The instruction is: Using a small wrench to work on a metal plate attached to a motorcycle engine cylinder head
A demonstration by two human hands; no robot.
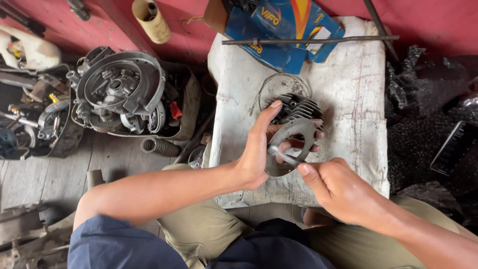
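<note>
My left hand (259, 149) grips a grey finned engine cylinder (298, 112) over a white stone block (348, 99), its flat ring-shaped base flange (294, 130) turned toward me. Thumb lies on top, fingers wrap round the far side. My right hand (338, 187) pinches a thin metal tool (284, 157) whose tip rests on the flange's lower left edge. Both forearms reach in from the bottom of the view, over my knees.
An engine crankcase (119, 92) lies in a dark tray at left, with more metal parts (30, 114) beyond. Blue cardboard boxes (279, 30) and a long metal rod (308, 40) rest at the block's far end. Black plastic (423, 99) lies at right.
</note>
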